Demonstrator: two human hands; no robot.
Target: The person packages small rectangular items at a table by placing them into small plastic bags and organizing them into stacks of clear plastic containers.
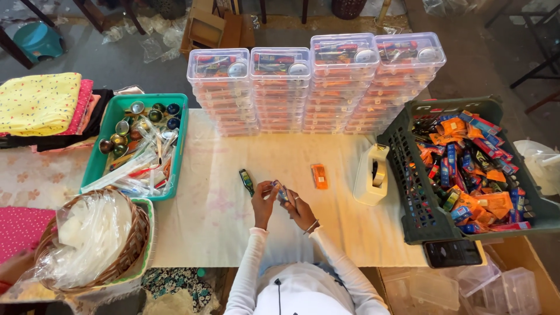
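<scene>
My left hand (262, 204) and my right hand (300, 211) meet over the middle of the white table (216, 221). Together they hold a small blue packet (280, 191) between the fingertips. A small dark green packet (247, 181) lies on the cloth just left of my left hand. An orange packet (319, 176) lies just beyond my right hand. A white tape dispenser (371, 175) stands to the right of it.
Stacks of clear plastic boxes (315, 87) line the back. A dark crate (420, 192) of orange and blue packets sits right, a phone (453, 253) before it. A teal tray (116, 111) of small items and a wicker basket (137, 239) of plastic bags sit left, folded cloths (41, 102) beyond.
</scene>
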